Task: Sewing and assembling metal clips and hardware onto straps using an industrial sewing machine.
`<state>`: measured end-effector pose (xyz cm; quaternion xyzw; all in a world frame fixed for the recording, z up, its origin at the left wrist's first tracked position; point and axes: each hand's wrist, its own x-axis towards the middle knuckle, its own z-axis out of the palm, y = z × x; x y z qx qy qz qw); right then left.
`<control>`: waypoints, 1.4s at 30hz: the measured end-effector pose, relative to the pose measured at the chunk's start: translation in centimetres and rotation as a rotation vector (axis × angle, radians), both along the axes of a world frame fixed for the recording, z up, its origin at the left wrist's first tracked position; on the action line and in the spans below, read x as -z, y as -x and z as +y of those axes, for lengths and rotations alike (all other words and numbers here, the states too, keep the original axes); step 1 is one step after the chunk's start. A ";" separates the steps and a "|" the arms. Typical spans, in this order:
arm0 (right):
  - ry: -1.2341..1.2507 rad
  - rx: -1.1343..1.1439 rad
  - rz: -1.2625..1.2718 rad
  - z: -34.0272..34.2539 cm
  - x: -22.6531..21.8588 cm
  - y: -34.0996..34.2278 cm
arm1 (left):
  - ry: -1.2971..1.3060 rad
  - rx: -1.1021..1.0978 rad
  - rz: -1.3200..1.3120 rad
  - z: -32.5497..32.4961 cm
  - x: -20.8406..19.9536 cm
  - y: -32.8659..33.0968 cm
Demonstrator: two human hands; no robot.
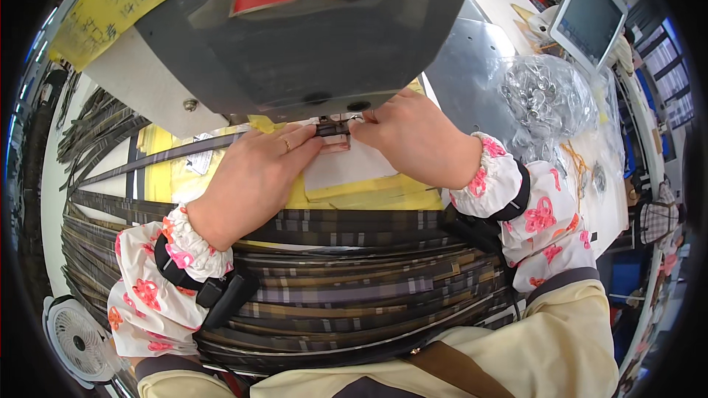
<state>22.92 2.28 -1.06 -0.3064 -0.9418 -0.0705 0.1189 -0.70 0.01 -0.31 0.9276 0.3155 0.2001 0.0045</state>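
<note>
Plaid strap (169,153) w/ end under grey machine head (295,66)

Head cam: L hand (262,169) lies over strap, fingers close tog., tips nr its end; can't tell if gripping or just pressing. R hand (420,133) opp., thumb + forefinger narrowed on small metal pc (356,119) at strap's end. Strap runs out L over yellow sheeting (398,193). Strap pile (354,273) nr torso; clear bag (546,96) of metal pcs on R.
</note>
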 end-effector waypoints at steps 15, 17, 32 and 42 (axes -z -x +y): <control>-0.077 -0.027 0.082 0.4 0.6 -0.1 | -0.010 -0.022 0.050 0.2 -0.1 0.5; -0.062 -0.035 0.096 0.5 0.7 -0.1 | -0.003 -0.021 0.046 0.1 -0.2 0.6; 0.009 -0.023 0.033 -0.1 0.0 -0.1 | 0.007 0.036 0.163 -0.9 -0.7 0.5; 0.044 -0.022 0.013 -0.2 -0.3 -0.2 | -0.014 0.037 0.214 -1.3 -1.0 0.2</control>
